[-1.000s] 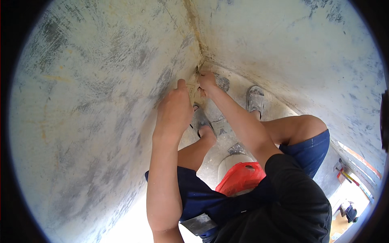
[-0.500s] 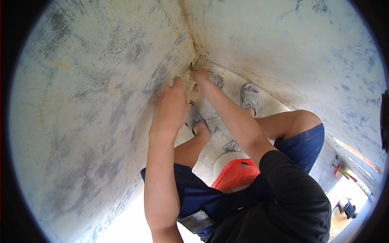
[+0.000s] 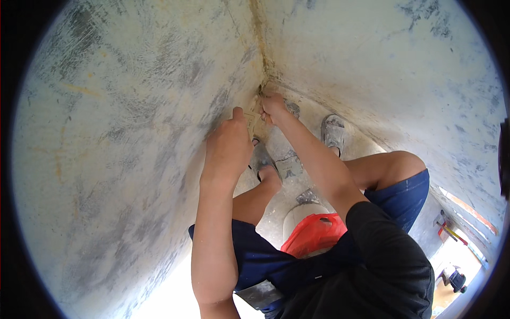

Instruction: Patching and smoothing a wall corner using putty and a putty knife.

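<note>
- Facing a corner between a scuffed left wall [image 3: 133,138] and a pale right wall [image 3: 388,69].
- Straddling a red bag [image 3: 313,234].
- Holding the left hand [image 3: 228,146] near the left wall.
- Curling the right hand's [image 3: 274,106] fingers near the corner; cannot tell around what.
- Grasping, in the left fingers, a thin pale card [image 3: 250,120].

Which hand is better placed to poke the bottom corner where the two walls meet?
Probably the right hand: it looks closer to that corner. The left hand is farther back, holding a tan paper sheet.
</note>
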The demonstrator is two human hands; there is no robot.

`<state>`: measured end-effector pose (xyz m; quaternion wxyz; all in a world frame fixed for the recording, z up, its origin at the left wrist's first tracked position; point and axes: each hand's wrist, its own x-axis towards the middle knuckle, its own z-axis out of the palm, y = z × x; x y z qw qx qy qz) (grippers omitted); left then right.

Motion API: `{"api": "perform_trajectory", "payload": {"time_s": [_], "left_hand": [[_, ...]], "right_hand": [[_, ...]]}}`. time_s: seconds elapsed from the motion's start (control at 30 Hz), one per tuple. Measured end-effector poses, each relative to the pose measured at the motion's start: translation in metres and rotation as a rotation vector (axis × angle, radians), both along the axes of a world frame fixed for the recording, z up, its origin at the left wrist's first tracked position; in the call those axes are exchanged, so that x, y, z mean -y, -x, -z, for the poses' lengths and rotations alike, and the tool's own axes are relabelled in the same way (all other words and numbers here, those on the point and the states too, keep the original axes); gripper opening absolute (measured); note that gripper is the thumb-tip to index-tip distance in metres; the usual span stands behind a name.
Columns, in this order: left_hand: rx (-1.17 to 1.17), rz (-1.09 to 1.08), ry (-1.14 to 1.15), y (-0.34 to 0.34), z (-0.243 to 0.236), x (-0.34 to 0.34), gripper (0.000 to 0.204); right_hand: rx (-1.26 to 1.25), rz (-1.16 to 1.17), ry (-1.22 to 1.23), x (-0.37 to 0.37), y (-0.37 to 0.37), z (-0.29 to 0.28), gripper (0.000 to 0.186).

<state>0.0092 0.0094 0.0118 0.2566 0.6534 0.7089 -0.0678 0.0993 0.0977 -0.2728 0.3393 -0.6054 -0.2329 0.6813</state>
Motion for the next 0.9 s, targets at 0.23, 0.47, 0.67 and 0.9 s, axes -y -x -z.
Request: {"api": "perform_trajectory", "payload": {"time_s": [0.23,0.47,0.67,0.9], "left_hand": [[-0.003,-0.010,-0.009,-0.002,-0.002,0.001,0.034],[-0.002,0.011,-0.048,-0.007,-0.001,0.001,0.036],[0.071,0.042,-0.028,-0.019,-0.005,-0.011,0.035],[0.041,0.001,-0.042,-0.008,-0.003,-0.004,0.029]], "right_hand": [[0.072,-0.066,0.115,0.007,0.001,-0.022,0.016],[0.014,-0.013,0.268,-0.011,-0.002,-0.016,0.023],[0.034,-0.034,0.198,-0.040,-0.033,0.014,0.022],[0.063,0.056,0.087,-0.015,-0.002,-0.008,0.015]]}}
